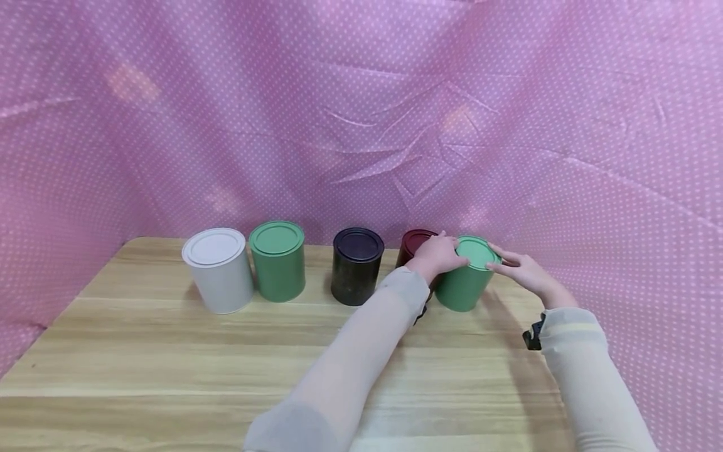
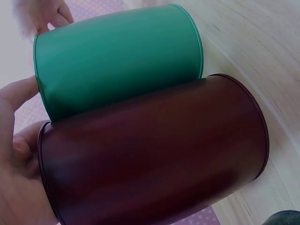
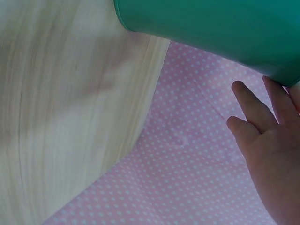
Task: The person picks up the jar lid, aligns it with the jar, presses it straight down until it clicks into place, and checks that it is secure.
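A green can (image 1: 462,290) with a lighter green lid stands at the right end of a row, between both hands. My left hand (image 1: 437,254) lies over the dark red can (image 1: 418,238) and partly hides it, its thumb and a finger reaching the green can's lid rim. In the left wrist view, the dark red can (image 2: 154,154) and green can (image 2: 122,56) lie side by side against each other. From the other side, my right hand (image 1: 528,274) touches the green rim with fingertips. The right wrist view shows its fingers (image 3: 253,105) spread and mostly straight, some off the can.
Left of these stand a black can (image 1: 356,276), another green can (image 1: 279,273) and a white can (image 1: 221,285), all lidded. The wooden table (image 1: 186,370) backs onto a pink dotted cloth (image 1: 271,125), which hangs close at the right too.
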A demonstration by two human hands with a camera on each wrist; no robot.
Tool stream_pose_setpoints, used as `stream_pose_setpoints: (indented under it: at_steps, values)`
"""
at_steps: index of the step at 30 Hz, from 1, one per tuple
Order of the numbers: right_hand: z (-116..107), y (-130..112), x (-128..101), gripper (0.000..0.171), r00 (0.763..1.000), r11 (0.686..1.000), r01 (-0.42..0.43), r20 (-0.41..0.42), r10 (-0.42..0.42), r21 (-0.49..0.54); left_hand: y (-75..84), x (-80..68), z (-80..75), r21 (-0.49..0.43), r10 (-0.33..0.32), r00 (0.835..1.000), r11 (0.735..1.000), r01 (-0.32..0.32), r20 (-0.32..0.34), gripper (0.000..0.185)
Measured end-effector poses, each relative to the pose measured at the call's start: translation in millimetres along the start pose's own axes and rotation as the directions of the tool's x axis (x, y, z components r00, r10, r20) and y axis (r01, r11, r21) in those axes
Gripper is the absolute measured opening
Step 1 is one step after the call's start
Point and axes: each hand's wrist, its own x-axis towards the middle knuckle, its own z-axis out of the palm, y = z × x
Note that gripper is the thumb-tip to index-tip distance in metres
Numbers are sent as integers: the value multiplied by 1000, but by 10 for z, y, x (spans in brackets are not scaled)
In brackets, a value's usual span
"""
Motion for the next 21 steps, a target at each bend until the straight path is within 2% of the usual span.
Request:
stream_pose_setpoints:
  at_steps: [4, 11, 21]
  values:
    - [9, 6, 0, 73, 1000, 1000, -7, 2, 7, -4, -12, 16, 36, 10, 8, 1000, 1000, -8, -8, 52]
    - [-15, -6, 18, 75, 1000, 1000, -23, 6, 23, -12, -13, 43, 41, -3, -16, 1000, 1000, 16, -15, 50]
    - [-26, 2, 13, 76, 998, 999, -41, 38, 41, 9, 3, 11, 36, -19, -24, 1000, 1000, 24, -17, 48]
